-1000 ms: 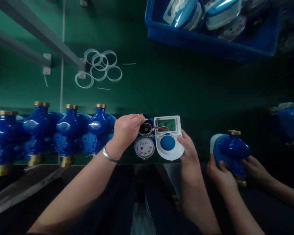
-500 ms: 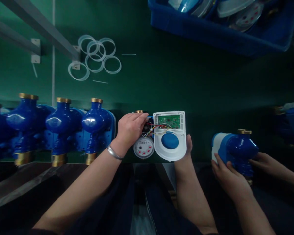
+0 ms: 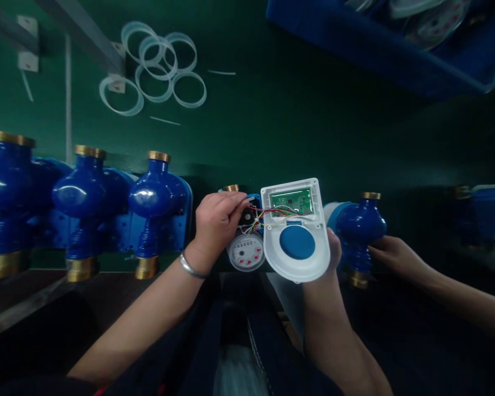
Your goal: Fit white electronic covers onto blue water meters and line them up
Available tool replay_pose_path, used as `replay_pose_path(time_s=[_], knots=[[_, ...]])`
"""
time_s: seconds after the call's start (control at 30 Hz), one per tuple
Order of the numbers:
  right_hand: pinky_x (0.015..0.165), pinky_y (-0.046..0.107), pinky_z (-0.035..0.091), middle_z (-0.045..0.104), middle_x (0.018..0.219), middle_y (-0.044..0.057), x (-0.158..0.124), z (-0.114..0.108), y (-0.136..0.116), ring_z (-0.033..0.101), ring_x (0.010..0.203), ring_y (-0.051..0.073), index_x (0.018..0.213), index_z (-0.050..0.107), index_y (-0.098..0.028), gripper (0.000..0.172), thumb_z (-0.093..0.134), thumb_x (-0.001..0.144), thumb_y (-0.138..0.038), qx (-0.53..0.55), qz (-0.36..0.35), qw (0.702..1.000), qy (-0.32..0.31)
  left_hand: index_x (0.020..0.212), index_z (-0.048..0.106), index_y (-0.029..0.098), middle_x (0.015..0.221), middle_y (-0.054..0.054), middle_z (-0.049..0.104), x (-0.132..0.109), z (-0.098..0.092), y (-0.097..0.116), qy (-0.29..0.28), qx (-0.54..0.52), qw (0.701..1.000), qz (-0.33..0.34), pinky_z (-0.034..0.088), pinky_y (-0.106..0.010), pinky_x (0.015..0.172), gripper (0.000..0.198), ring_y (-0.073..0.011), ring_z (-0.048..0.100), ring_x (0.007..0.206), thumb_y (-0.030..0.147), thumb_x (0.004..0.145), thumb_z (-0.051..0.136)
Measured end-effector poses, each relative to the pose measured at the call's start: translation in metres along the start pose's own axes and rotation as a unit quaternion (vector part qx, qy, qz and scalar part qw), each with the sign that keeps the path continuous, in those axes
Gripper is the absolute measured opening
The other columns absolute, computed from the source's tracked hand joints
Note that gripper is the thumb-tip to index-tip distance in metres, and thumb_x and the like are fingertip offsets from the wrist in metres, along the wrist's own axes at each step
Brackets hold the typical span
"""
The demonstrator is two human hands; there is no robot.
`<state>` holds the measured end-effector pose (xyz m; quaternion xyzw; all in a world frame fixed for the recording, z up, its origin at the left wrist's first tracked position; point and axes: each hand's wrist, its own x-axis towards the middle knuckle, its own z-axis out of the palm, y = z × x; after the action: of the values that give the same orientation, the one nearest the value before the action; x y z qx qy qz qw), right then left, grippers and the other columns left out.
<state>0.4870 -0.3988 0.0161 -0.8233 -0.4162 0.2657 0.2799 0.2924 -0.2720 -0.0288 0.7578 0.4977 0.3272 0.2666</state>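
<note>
In the head view my left hand (image 3: 218,223), with a silver bangle on its wrist, is closed over the left side of an opened water meter. Its fingertips pinch at the upper edge by the coloured wires (image 3: 256,220); what lies between them is hidden. Below the fingers is the round register dial (image 3: 246,252) with red pointers. My right hand (image 3: 334,250) holds the white cover (image 3: 274,258) from behind, its inside facing me. The cover contains a green circuit board (image 3: 291,201) and a blue round lid (image 3: 297,242). Wires run from the board to the meter.
Several blue water meters (image 3: 154,192) with brass ends line the left. Clear rings (image 3: 190,89) lie near a metal bracket (image 3: 116,66). A blue bin (image 3: 334,49) with parts stands at upper right. A co-worker's hand (image 3: 396,256) touches another blue meter (image 3: 361,223) close to my right.
The view has shifted. The cover has tilted slightly and sits farther from the dial. The co-worker's meter has moved left, closer to my right hand, and one of the co-worker's hands is no longer visible.
</note>
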Motion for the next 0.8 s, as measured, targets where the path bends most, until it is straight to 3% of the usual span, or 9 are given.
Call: replay_pose_path(time_s=[0.1, 0.2, 0.27, 0.37, 0.5, 0.6, 0.73, 0.8], knots=[[0.060, 0.037, 0.053, 0.063, 0.068, 0.007, 0.035, 0.029, -0.016, 0.064, 0.065, 0.022, 0.093, 0.061, -0.023, 0.054, 0.011, 0.088, -0.044, 0.156, -0.001, 0.985, -0.078, 0.099, 0.064, 0.018, 0.098, -0.006, 0.069, -0.002, -0.010, 0.003, -0.035, -0.055, 0.998, -0.019, 0.048, -0.032, 0.085, 0.033, -0.0163, 0.062, 0.095, 0.039, 0.089, 0.040], [0.057, 0.036, 0.051, 0.063, 0.073, 0.007, 0.042, 0.031, -0.025, 0.064, 0.067, 0.022, 0.099, 0.056, -0.020, 0.049, 0.013, 0.087, -0.041, 0.228, -0.001, 0.966, -0.122, 0.118, 0.054, 0.021, 0.120, -0.011, 0.060, -0.008, -0.019, 0.008, -0.069, -0.064, 0.996, 0.008, 0.038, -0.043, 0.100, 0.061, -0.0251, 0.049, 0.118, 0.064, 0.078, 0.044], [0.056, 0.035, 0.050, 0.063, 0.079, 0.009, 0.038, 0.027, -0.030, 0.063, 0.064, 0.021, 0.102, 0.054, -0.018, 0.046, 0.016, 0.086, -0.040, 0.229, 0.003, 0.965, -0.127, 0.122, 0.050, 0.022, 0.126, -0.012, 0.055, -0.011, -0.022, 0.010, -0.094, -0.029, 0.995, 0.030, 0.033, -0.045, 0.102, 0.075, -0.0295, 0.043, 0.123, 0.071, 0.066, 0.052], [0.060, 0.036, 0.050, 0.063, 0.088, 0.011, 0.033, 0.023, -0.036, 0.062, 0.063, 0.020, 0.111, 0.050, -0.014, 0.047, 0.022, 0.083, -0.040, 0.237, 0.000, 0.962, -0.136, 0.120, 0.052, 0.021, 0.124, -0.013, 0.056, -0.012, -0.021, 0.009, -0.102, 0.000, 0.994, 0.029, 0.035, -0.042, 0.098, 0.068, -0.0276, 0.049, 0.117, 0.065, 0.068, 0.057], [0.066, 0.039, 0.049, 0.062, 0.097, 0.013, 0.037, 0.018, -0.046, 0.061, 0.067, 0.021, 0.131, 0.035, -0.012, 0.059, 0.023, 0.084, -0.043, 0.205, -0.034, 0.965, -0.162, 0.111, 0.059, 0.022, 0.109, -0.009, 0.065, -0.010, -0.014, 0.002, -0.069, -0.016, 0.997, 0.020, 0.040, -0.036, 0.089, 0.048, -0.0213, 0.058, 0.102, 0.055, 0.076, 0.056], [0.066, 0.041, 0.049, 0.061, 0.105, 0.015, 0.042, 0.011, -0.053, 0.062, 0.070, 0.022, 0.134, 0.034, -0.013, 0.061, 0.030, 0.081, -0.043, 0.159, -0.042, 0.973, -0.163, 0.104, 0.063, 0.024, 0.102, -0.005, 0.068, -0.008, -0.009, -0.002, -0.050, -0.038, 0.998, 0.000, 0.041, -0.034, 0.086, 0.036, -0.0183, 0.060, 0.096, 0.050, 0.080, 0.053], [0.072, 0.045, 0.050, 0.052, 0.126, 0.013, 0.043, 0.004, -0.061, 0.062, 0.087, 0.026, 0.135, 0.033, -0.020, 0.065, 0.045, 0.074, -0.039, 0.243, 0.005, 0.948, -0.205, 0.099, 0.064, 0.025, 0.099, -0.003, 0.069, -0.006, -0.006, -0.004, -0.037, -0.061, 0.997, -0.007, 0.041, -0.032, 0.085, 0.025, -0.0155, 0.061, 0.093, 0.040, 0.085, 0.050], [0.076, 0.047, 0.050, 0.049, 0.129, 0.012, 0.042, 0.003, -0.064, 0.060, 0.096, 0.028, 0.135, 0.033, -0.023, 0.069, 0.052, 0.071, -0.039, 0.279, 0.045, 0.934, -0.220, 0.102, 0.063, 0.023, 0.102, -0.005, 0.068, -0.007, -0.006, -0.004, -0.039, -0.069, 0.997, 0.019, 0.040, -0.033, 0.086, 0.029, -0.0166, 0.060, 0.095, 0.043, 0.084, 0.052]])
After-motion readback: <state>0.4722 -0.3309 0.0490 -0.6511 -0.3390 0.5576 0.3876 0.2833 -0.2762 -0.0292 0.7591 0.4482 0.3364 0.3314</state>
